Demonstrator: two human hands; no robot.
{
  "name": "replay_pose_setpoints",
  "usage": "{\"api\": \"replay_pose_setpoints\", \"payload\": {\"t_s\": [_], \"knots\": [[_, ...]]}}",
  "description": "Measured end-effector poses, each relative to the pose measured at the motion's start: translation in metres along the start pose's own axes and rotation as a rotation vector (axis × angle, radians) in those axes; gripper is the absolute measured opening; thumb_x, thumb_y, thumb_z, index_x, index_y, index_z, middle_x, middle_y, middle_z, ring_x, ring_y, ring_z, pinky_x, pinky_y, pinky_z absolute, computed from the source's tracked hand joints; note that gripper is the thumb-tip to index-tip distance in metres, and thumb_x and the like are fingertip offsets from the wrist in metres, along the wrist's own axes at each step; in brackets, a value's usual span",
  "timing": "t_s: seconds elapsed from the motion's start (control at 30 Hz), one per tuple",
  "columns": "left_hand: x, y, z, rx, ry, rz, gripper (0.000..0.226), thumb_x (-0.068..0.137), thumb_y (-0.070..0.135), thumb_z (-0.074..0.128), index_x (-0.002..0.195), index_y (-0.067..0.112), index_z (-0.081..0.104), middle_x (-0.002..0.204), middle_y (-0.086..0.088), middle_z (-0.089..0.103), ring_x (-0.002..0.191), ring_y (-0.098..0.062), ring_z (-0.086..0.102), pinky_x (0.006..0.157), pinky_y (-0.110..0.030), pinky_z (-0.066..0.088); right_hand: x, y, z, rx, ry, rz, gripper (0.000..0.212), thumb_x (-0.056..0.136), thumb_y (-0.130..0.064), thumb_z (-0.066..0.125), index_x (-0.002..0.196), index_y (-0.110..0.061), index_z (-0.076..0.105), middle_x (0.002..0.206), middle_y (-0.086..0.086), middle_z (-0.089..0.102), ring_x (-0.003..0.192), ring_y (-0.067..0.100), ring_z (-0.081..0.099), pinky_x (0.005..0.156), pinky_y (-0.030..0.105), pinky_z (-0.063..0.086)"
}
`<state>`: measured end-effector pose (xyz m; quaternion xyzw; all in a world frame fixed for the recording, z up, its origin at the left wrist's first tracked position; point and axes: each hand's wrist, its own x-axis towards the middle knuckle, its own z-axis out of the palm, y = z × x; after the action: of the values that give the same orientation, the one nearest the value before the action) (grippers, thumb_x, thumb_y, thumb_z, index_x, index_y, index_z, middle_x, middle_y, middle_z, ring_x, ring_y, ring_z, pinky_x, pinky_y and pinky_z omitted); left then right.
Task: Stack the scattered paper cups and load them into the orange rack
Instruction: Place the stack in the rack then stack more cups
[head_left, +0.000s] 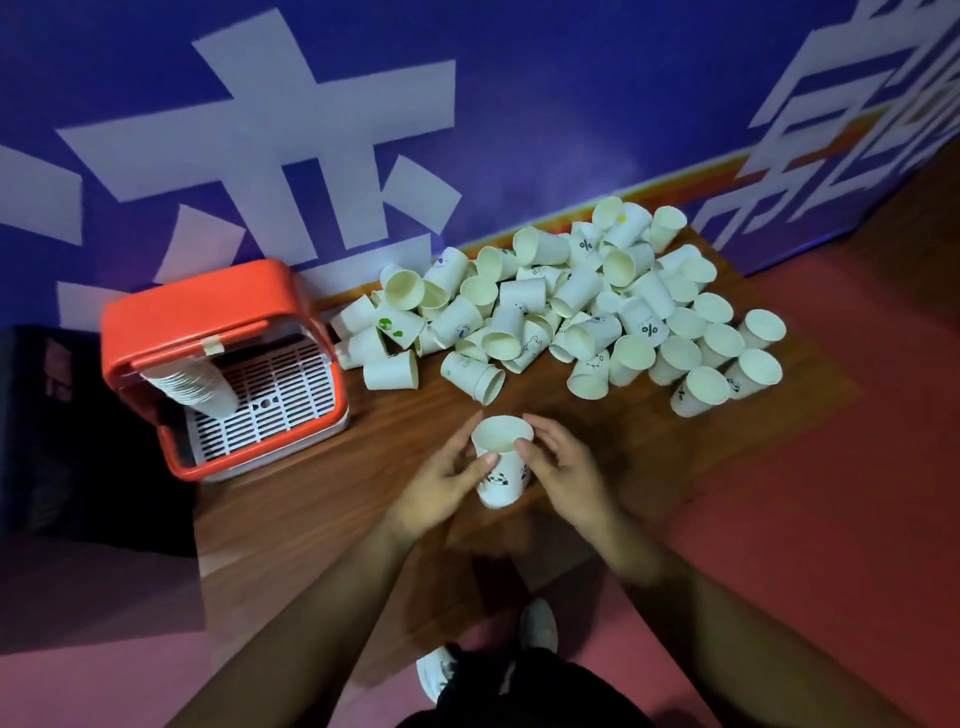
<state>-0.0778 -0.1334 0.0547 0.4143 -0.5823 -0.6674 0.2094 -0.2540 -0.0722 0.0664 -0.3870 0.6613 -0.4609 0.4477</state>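
Left hand (441, 480) and right hand (566, 467) curl round one paper cup (503, 470), held upright with its mouth up, over the table (322, 499). At one o'clock lies the cup pile (571, 312), mouths pointing every way. At ten o'clock the orange rack (218, 306) holds a cup stack (189, 387), its long axis slanting.

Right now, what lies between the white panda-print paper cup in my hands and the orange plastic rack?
Head view: besides the left hand gripping the white panda-print paper cup, only bare brown wooden tabletop reaches the orange plastic rack.
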Motion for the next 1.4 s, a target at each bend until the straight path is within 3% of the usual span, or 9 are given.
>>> {"api": "replay_pose_setpoints", "payload": {"t_s": [0.13,0.3,0.47,0.57,0.63,0.8,1.0,1.17,1.4], "knots": [[0.003,-0.011,-0.007,0.109,-0.003,0.018,0.069,0.089,0.035,0.072,0.15,0.023,0.04,0.134,0.003,0.062,0.119,-0.002,0.06,0.106,-0.028,0.047,-0.004,0.009,0.003,-0.066,-0.004,-0.008,0.035,0.093,-0.011,0.063,0.125,-0.023,0.055,0.122,-0.005,0.064,0.112,-0.003,0.06,0.093,0.017,0.047],[0.001,-0.031,-0.014,0.318,-0.041,0.052,0.067,0.09,0.028,0.073,0.149,0.025,0.04,0.147,0.009,0.05,0.136,-0.005,0.046,0.117,-0.035,0.037,-0.007,0.031,0.0,-0.362,-0.09,-0.039,0.055,0.089,-0.041,0.061,0.14,-0.024,0.05,0.139,-0.005,0.056,0.128,0.007,0.051,0.108,0.034,0.042],[-0.002,-0.044,-0.013,0.421,-0.026,0.053,0.067,0.09,0.026,0.073,0.147,0.028,0.04,0.15,0.009,0.044,0.139,-0.007,0.039,0.119,-0.036,0.032,-0.009,0.042,0.0,-0.55,-0.135,-0.064,0.054,0.094,-0.028,0.061,0.146,-0.025,0.043,0.146,-0.004,0.049,0.131,0.011,0.046,0.103,0.013,0.03],[0.003,-0.036,-0.016,0.444,0.018,0.017,0.073,0.081,0.05,0.07,0.146,0.028,0.045,0.144,0.008,0.047,0.132,-0.009,0.044,0.115,-0.033,0.037,-0.001,0.043,-0.002,-0.544,-0.148,-0.098,0.051,0.094,-0.031,0.06,0.143,-0.024,0.047,0.145,-0.006,0.049,0.133,0.009,0.045,0.106,0.014,0.031],[0.009,-0.027,-0.022,0.451,0.057,-0.018,0.073,0.078,0.059,0.064,0.143,0.029,0.048,0.141,0.006,0.047,0.129,-0.014,0.049,0.11,-0.034,0.043,0.01,0.042,-0.009,-0.534,-0.132,-0.088,0.047,0.094,-0.036,0.06,0.139,-0.024,0.051,0.143,-0.005,0.052,0.13,0.011,0.047,0.109,0.025,0.038],[0.047,0.0,-0.028,0.55,0.214,-0.04,0.04,0.096,0.035,0.063,0.132,0.021,0.056,0.127,0.003,0.052,0.117,-0.012,0.054,0.097,-0.025,0.045,0.058,0.026,-0.051,-0.56,-0.077,-0.074,0.041,0.095,-0.036,0.057,0.132,-0.019,0.056,0.132,0.001,0.058,0.122,0.016,0.053,0.104,0.036,0.044],[0.113,0.023,-0.015,0.776,0.287,-0.094,0.051,0.09,0.023,0.07,0.136,0.009,0.053,0.133,-0.012,0.052,0.122,-0.027,0.053,0.1,-0.029,0.039,0.119,0.029,-0.108,-0.688,-0.005,-0.058,0.037,0.089,-0.028,0.066,0.119,-0.007,0.058,0.119,0.014,0.055,0.112,0.028,0.055,0.097,0.035,0.045],[0.159,0.01,-0.017,0.934,0.26,-0.106,0.069,0.077,0.006,0.077,0.14,0.0,0.05,0.145,-0.027,0.043,0.132,-0.043,0.046,0.107,-0.045,0.043,0.157,0.044,-0.141,-0.866,0.001,0.003,0.043,0.084,-0.026,0.065,0.12,-0.003,0.058,0.119,0.021,0.051,0.107,0.04,0.055,0.094,0.044,0.048],[0.2,-0.015,-0.02,1.263,0.068,-0.18,0.074,0.087,0.001,0.055,0.155,0.022,0.033,0.159,-0.016,0.026,0.143,-0.037,0.032,0.111,-0.048,0.04,0.179,0.064,-0.146,-0.999,-0.107,-0.009,0.048,0.088,-0.032,0.061,0.127,-0.006,0.053,0.122,0.02,0.05,0.112,0.038,0.051,0.094,0.042,0.042]]}}
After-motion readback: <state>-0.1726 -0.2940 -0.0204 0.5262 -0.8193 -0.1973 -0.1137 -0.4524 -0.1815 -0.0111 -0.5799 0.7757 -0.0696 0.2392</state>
